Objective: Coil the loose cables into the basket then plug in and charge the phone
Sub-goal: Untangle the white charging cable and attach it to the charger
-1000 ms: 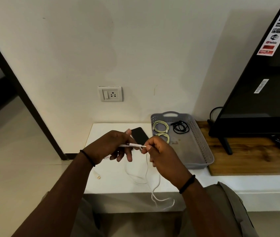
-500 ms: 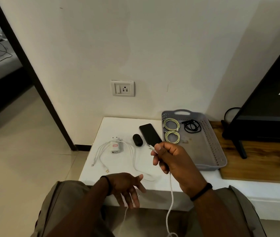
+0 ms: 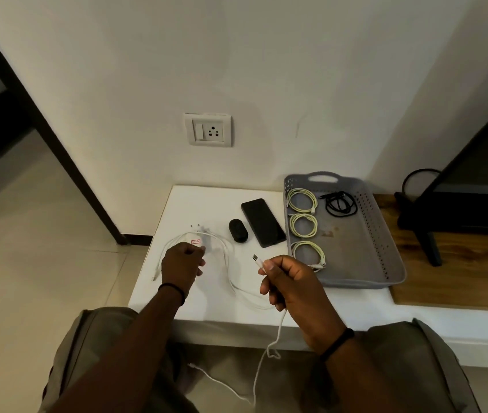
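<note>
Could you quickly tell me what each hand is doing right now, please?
Left hand: fingers curled at the white charger; an actual grip cannot be told.
Right hand: pinching the white cable just behind its plug.

a plain cream wall point(image 3: 266, 70) fills the back, with a white switch-and-socket plate point(image 3: 208, 129) set into it. a dark door frame point(image 3: 43, 129) slants down the left side, beside pale glossy floor tiles point(image 3: 28, 248). a low white ledge point(image 3: 195, 204) runs along the wall, meeting a wooden board point(image 3: 460, 278) at right. the light is dim and warm.
</note>
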Tool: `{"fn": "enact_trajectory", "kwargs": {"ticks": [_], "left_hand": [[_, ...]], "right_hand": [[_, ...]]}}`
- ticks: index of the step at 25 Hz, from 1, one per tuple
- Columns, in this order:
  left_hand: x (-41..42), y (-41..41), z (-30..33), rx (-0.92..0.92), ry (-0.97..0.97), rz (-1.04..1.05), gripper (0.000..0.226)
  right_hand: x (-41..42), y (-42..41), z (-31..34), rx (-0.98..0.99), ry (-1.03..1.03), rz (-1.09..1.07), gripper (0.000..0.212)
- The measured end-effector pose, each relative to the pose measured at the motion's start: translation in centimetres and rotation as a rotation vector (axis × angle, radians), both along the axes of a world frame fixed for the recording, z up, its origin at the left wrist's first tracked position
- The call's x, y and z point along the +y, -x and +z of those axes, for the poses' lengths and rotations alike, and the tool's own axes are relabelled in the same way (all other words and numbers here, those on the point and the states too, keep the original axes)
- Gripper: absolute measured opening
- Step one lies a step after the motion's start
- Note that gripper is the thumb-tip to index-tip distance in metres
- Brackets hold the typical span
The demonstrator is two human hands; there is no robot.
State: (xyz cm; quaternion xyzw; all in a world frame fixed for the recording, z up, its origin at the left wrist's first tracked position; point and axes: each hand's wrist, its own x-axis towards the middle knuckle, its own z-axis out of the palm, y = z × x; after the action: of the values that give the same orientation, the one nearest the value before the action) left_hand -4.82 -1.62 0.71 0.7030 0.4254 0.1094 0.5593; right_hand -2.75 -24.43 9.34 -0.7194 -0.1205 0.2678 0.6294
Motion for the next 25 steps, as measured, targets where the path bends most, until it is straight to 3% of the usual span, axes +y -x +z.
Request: {"fn": "enact_trajectory", "kwargs": {"ticks": [2,4,7,13,15,18,22,25], "left_hand": [[0.6,-1.0,-0.7,0.074,-0.195,0.072,0.022],[1.2,-1.8,-1.7,0.211,-0.348,0.06,0.045],[1.9,-2.9,-2.8,0.34,-0.411,-0.044,0.073],[3.1,-5.0,-3.4,0.463,-0.499,-0.169,0.065],[3.5,-5.4,-2.6,0.469,-0.309,-0.233,0.049],[3.5,-5.3,0.4,0.417,0.206,-0.255,0.029],[3.3,-4.2,3.5,0.452,0.448,-0.357,0.035],[1.4,-3.2,4.5,0.352,0.687,-0.329,0.031]], "right_hand": [[0.2,-0.3,-0.8,0.021,0.018,-0.026,0.025],[0.3,-0.3,-1.5,0.041,0.043,-0.063,0.027],[0.1,-0.3,-2.7,0.043,0.106,-0.078,0.027],[-0.6,-0.3,-4.2,0.053,0.13,-0.101,0.027],[-0.5,-0.3,-4.4,0.056,0.128,-0.096,0.026],[-0.3,-0.5,-4.6,0.041,0.134,-0.08,0.027],[-0.1,-0.4,-4.8,0.021,0.142,-0.052,0.025],[0.1,-0.1,-4.7,-0.11,0.157,-0.039,0.018]]}}
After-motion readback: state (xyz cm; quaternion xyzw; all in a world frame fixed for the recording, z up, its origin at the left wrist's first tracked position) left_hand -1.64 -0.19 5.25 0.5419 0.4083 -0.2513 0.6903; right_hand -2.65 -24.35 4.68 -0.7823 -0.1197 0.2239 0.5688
